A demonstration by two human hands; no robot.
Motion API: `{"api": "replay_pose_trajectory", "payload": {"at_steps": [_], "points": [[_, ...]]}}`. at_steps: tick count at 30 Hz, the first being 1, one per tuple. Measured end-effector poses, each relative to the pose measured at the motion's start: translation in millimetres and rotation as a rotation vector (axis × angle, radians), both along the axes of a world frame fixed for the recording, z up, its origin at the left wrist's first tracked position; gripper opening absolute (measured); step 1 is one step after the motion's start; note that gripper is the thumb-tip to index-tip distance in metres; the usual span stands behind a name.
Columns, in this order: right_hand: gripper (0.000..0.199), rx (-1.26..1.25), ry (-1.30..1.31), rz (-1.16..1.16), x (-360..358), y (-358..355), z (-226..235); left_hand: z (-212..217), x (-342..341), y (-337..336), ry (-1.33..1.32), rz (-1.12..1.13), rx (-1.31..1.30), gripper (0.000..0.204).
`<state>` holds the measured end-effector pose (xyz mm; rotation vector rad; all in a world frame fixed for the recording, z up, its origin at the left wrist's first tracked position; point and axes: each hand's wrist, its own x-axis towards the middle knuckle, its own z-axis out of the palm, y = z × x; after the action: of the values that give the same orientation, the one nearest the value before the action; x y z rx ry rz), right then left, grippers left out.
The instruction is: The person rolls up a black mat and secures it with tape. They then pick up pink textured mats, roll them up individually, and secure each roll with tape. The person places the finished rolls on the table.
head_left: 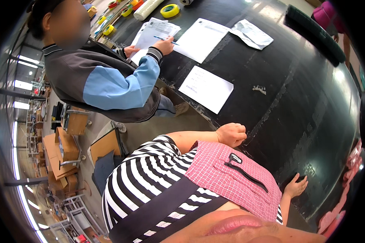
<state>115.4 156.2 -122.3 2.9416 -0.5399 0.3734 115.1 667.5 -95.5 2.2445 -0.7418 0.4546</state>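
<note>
My left hand (pixel 232 135) is curled into a loose fist at the near edge of the black tabletop (pixel 267 117), with nothing seen in it. Further right, my right hand (pixel 296 187) lies at the same edge with fingers apart; a small dark patch by its fingertips cannot be made out. Closest to my left hand is a white sheet with a few written lines (pixel 207 89), lying flat and untouched. At the left side of the table, a co-worker's hand (pixel 164 45) holds a blue pen (pixel 165 39) over a stack of printed papers (pixel 155 34).
Beyond lie another printed sheet (pixel 202 38) and a crumpled white packet (pixel 253 34). Yellow tape rolls (pixel 170 11) and a white roll (pixel 149 9) are at the far left. A long dark roll (pixel 314 34) lies far right. Cardboard boxes (pixel 67 146) stand on the floor, left.
</note>
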Motion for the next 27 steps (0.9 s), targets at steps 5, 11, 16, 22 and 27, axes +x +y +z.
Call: {"api": "replay_pose_trajectory", "payload": {"at_steps": [5, 11, 16, 22, 27], "points": [[0.067, -0.032, -0.07, 0.032, 7, -6, -4, -15, 1, -6, 0.011, 0.032, 0.056, 0.003], [0.073, 0.069, -0.006, -0.097, 1, -1, -1, -7, -4, -13, -0.017, 0.055, 0.024, 0.005], [0.076, 0.117, -0.052, -0.042, 8, -7, -13, -36, 2, -11, -0.059, 0.124, 0.143, 0.005], [0.06, 0.87, -0.547, 0.47, -5, -21, -10, -66, 4, -2, -0.241, 0.26, 0.368, 0.009], [0.04, 1.385, -0.347, 0.496, -134, -101, 1, -45, -12, -98, -0.132, 0.548, 0.399, 0.02]]}}
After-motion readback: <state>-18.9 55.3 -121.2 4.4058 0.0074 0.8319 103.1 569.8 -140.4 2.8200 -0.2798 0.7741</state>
